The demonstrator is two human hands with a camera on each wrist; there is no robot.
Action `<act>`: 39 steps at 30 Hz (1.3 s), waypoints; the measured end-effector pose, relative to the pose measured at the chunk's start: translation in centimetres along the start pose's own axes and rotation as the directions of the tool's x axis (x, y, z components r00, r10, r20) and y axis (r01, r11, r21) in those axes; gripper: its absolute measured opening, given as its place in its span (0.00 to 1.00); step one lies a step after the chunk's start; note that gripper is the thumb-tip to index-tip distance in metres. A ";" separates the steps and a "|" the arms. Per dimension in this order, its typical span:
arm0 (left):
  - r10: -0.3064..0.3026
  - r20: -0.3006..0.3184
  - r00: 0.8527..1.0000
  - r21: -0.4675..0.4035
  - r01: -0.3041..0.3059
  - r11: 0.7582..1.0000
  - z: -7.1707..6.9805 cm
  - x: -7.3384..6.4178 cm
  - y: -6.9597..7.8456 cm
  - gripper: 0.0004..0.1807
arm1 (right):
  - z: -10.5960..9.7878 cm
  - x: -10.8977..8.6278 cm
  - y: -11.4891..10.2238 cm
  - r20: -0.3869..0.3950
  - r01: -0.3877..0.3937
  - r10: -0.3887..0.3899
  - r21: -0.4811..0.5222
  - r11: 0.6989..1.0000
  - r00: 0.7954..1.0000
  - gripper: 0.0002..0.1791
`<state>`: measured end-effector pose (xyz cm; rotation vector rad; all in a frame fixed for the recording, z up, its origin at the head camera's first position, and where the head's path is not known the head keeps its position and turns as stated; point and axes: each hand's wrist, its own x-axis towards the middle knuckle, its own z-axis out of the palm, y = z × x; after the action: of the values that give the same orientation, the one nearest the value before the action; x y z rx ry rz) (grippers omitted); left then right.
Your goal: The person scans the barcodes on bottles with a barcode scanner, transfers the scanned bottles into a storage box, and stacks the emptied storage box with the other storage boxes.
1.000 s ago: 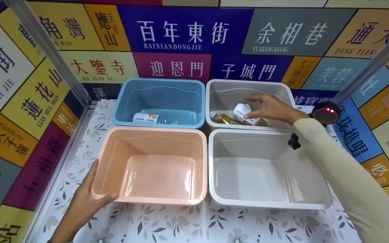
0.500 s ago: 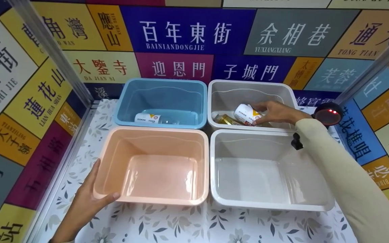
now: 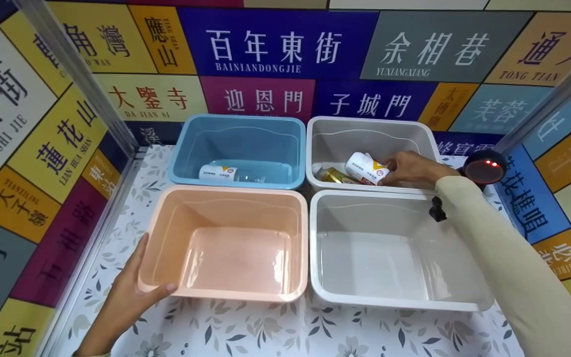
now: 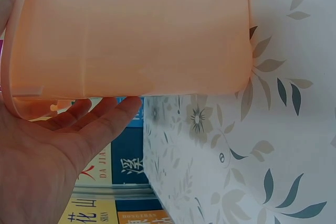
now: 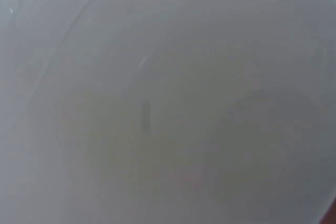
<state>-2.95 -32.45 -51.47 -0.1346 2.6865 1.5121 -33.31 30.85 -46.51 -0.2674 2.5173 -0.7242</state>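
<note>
In the head view my left hand [image 3: 126, 290] holds the front left corner of the peach bin [image 3: 298, 248], thumb over the front rim. The left wrist view shows those fingers [image 4: 118, 116] fairly straight against the bin's outer side. My right hand [image 3: 412, 168] reaches into the back grey bin [image 3: 365, 121], fingers curled at the right end of a white-labelled bottle [image 3: 366, 167]. Its fingertips are hidden, so what they grip cannot be told. A gold-coloured item [image 3: 336, 175] lies left of that bottle. The right wrist view is only blurred grey.
A blue bin [image 3: 241, 119] at the back left holds a similar white-labelled bottle [image 3: 218, 173] with a clear part. A light grey bin [image 3: 365, 258] stands under the right forearm. A round black device [image 3: 485, 167] with red lights appears beside the right wrist. Metal posts and printed walls enclose the table.
My right hand has come down from above the labelled bottle and shifted right to its end, its fingers drawing together. The bottle has hardly moved. My left hand stays at the peach bin.
</note>
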 end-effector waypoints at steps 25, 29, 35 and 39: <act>0.024 -0.001 1.000 -0.004 -0.024 1.000 0.1 -0.2 0.1 0.70 | -0.6 -0.2 -1.8 -0.113 0.135 -0.149 -0.124 0.983 0.982 0.37; 0.027 0.001 1.000 -0.010 -0.027 1.000 0.0 -0.2 0.0 0.69 | -1.4 -0.6 -3.7 -0.112 0.172 -0.187 -0.128 0.977 0.976 0.34; 0.002 0.013 1.000 -0.022 -0.002 1.000 0.0 -0.1 -0.1 0.70 | -2.3 -1.1 -7.1 -0.095 0.220 -0.232 -0.126 0.967 0.968 0.30; -0.007 0.017 1.000 -0.020 0.008 1.000 -0.1 0.0 0.0 0.70 | -2.6 -1.4 -9.2 -0.094 0.248 -0.265 -0.158 0.956 0.960 0.33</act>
<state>-2.92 -32.52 -51.45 -0.1322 2.6553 1.5314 -33.04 24.76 -39.04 -0.6318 2.6789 -0.6711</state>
